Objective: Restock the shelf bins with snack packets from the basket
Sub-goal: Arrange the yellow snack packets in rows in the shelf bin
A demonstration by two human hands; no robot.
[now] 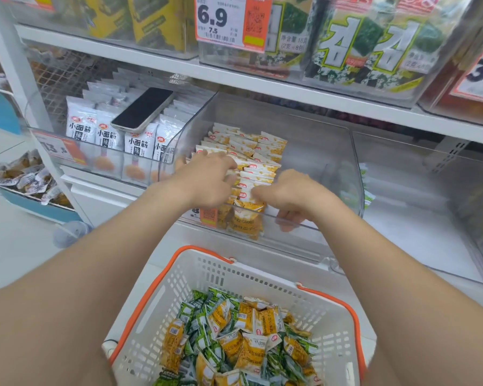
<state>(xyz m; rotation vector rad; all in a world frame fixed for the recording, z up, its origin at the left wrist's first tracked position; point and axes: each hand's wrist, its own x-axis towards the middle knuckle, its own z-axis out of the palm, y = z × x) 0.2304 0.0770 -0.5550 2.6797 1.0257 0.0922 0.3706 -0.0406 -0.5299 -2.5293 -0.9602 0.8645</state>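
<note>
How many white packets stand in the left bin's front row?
4 white foil snack packets side by side behind the clear plastic bin's front wall; another may hide at right.

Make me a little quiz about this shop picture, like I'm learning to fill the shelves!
1. True or false: a phone lies on top of the white packets.
2. What colours are the snack packets in the basket? A) yellow and green B) red and blue C) only white
3. Fill the gap: the left hand and the right hand both reach into the clear bin, which holds ____ packets.
Key: 1 true; 2 A; 3 yellow.
</note>
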